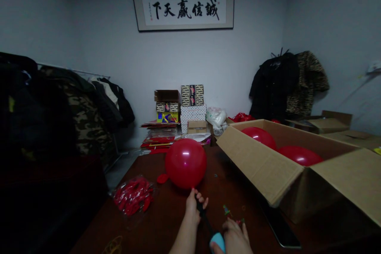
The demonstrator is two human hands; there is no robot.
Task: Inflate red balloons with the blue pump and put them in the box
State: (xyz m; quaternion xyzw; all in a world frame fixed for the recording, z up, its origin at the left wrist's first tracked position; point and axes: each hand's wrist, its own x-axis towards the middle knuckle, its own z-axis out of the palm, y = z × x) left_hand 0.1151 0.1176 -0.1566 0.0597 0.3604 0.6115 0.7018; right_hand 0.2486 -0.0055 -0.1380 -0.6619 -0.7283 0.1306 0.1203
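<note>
An inflated red balloon [186,162] stands out over the dark table, its neck toward me. My left hand [194,206] is closed around that neck and the black nozzle end of a hand pump [205,220]. Close to the bottom edge, my right hand [235,236] grips the pump's light blue part [218,241], partly cut off by the frame. Small green and red bits [226,209] lie just beyond the right fingers. A flat, uninflated red balloon [162,178] rests left of the inflated one.
A clear bag of red balloons [133,196] lies on the left of the table [160,222]. On the right, an open cardboard box [258,170] holds red balloons [300,155], with a phone [281,224] below its edge. Stacked boxes [193,115] stand against the back wall.
</note>
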